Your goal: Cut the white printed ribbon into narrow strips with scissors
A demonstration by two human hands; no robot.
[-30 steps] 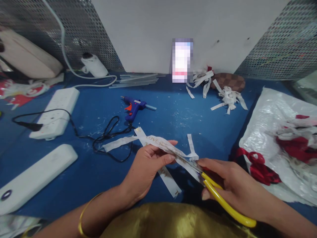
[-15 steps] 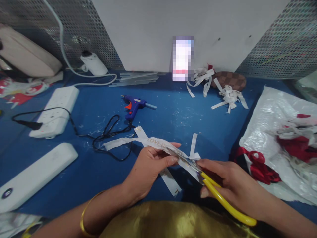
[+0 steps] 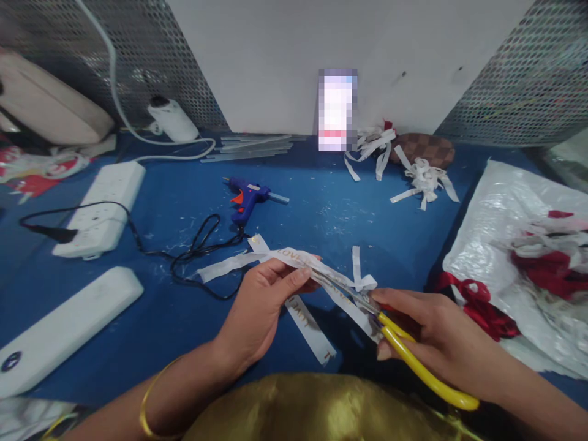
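The left hand (image 3: 257,306) has just eased frame-left, its grip pinched on the white ribbon (image 3: 312,263) at centre, so more ribbon lies bare along the blades (image 3: 361,301). Lower right, the right hand (image 3: 443,334) has its grip around yellow-handled scissors (image 3: 395,340); whether they're cutting, I can't tell.

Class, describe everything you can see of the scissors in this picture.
The scissors have yellow handles, smooth and plastic-looking, and slim, silvery blades that look like metal. The right hand grips them, one long, curved handle reaching toward the picture's lower right. They slant above the blue table, blades pointing up and left, against white ribbon with gold lettering pinched by the left hand. Whether the blades are slightly parted is hard to tell.
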